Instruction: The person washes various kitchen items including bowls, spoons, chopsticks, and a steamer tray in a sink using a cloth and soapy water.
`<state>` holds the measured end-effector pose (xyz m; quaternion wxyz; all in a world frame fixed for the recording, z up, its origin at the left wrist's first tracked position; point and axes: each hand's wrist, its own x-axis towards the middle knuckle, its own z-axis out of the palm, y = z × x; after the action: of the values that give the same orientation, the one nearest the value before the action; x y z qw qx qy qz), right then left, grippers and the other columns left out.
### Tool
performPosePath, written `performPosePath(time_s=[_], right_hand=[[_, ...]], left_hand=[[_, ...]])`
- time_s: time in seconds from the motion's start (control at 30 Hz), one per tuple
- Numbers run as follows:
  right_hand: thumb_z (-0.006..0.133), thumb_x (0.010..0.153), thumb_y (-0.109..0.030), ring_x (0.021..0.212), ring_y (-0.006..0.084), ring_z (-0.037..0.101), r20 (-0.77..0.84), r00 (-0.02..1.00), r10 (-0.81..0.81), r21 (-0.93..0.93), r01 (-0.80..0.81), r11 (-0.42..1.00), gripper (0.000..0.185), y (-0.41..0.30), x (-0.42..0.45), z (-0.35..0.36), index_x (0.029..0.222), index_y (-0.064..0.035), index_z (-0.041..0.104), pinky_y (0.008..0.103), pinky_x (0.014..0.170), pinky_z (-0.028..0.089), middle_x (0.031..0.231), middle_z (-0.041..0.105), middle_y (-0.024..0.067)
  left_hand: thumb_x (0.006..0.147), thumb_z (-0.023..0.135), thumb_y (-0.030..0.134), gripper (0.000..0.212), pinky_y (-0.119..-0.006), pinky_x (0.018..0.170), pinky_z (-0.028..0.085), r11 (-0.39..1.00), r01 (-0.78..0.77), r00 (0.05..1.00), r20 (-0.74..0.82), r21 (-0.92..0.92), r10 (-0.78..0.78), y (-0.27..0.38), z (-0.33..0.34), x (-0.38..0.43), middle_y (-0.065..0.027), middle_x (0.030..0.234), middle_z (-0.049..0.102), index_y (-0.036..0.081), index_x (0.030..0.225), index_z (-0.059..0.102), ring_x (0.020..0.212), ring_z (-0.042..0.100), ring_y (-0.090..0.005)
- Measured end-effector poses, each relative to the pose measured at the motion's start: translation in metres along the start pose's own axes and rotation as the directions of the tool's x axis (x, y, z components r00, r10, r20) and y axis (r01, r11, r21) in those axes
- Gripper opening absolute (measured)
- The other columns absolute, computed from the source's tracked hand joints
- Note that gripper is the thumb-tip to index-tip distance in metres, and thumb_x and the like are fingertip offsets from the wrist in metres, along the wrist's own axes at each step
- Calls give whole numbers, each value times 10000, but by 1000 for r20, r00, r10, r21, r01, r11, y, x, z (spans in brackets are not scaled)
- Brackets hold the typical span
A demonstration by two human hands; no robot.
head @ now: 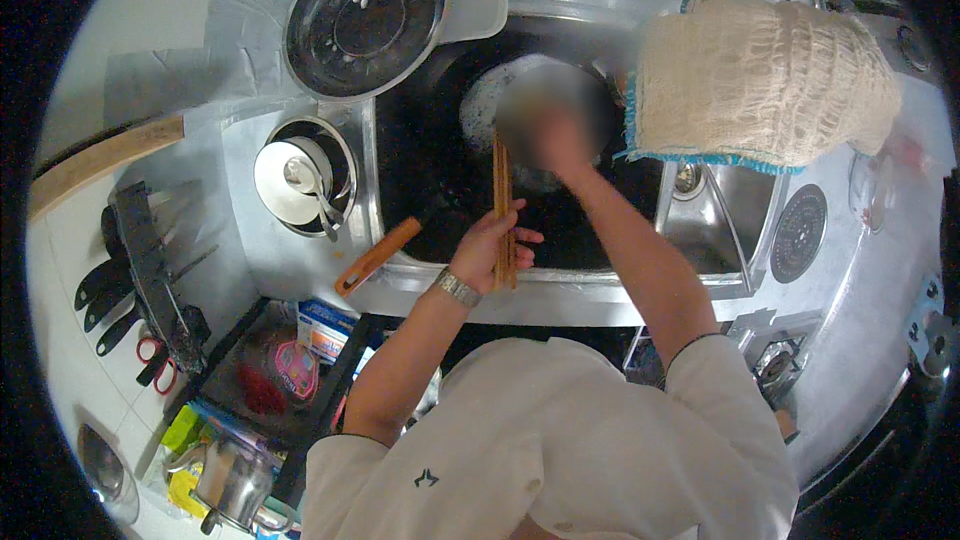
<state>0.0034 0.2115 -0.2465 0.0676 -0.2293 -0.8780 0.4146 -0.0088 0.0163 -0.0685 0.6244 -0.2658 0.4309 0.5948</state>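
My left hand (480, 244), with a metal-banded watch at the wrist, holds several wooden chopsticks (502, 180) over the dark sink basin (420, 135). The chopsticks point away from me, their far ends reaching the blurred patch around my right hand (562, 139). That hand is over white suds (480, 105) in what looks like a round dark pan. Its fingers, and anything in them, cannot be made out. A wooden handle (377, 257) juts over the basin's front left corner.
Left of the basin, a white bowl with a spoon (292, 172) sits in a metal pot. A large metal lid (367, 19) lies at the back left. A beige cloth (750, 82) overhangs the small sink (712, 232). Knives and scissors (157, 367) hang in a rack (154, 277) at left.
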Motion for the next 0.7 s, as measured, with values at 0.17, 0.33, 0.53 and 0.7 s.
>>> performPosePath(time_s=[0.17, 0.33, 0.53, 0.7], right_hand=[[533, 873, -374, 981, 385, 587, 312, 937, 155, 167, -215, 962, 393, -128, -66, -52, 1059, -43, 631, 434, 844, 478, 1086, 615, 188], [559, 851, -245, 965, 435, 561, 307, 888, 343, 9, -363, 932, 394, -150, -58, -58, 1148, 5, 489, 454, 835, 448, 1085, 574, 238], [551, 799, -144, 648, 360, 633, 244, 794, 556, 559, -584, 589, 223, -89, -33, 2, 881, 55, 608, 436, 575, 518, 786, 637, 228], [519, 875, -200, 601, 231, 631, 364, 701, 613, 751, -611, 252, 250, -114, -19, -25, 1022, -13, 594, 335, 491, 513, 785, 638, 124]], left_hand=[[951, 452, 339, 330, -287, 487, 515, 992, -91, 995, -34, 83, 94, -5, 6, 15, -111, 798, 615, 64, 1132, 472, 516, 581, -158], [915, 465, 263, 296, -346, 480, 505, 777, -77, 989, -53, 625, 140, -11, 9, 17, -142, 772, 619, 35, 1104, 469, 526, 591, -233], [857, 502, 148, 353, -409, 560, 505, 25, -35, 864, 18, 999, 502, -21, 9, 20, -184, 799, 615, 12, 1177, 445, 595, 593, -317], [902, 524, 251, 300, -374, 552, 502, 690, -113, 953, -119, 715, 280, -3, 25, 2, -82, 719, 582, 62, 1132, 494, 594, 583, -233]])
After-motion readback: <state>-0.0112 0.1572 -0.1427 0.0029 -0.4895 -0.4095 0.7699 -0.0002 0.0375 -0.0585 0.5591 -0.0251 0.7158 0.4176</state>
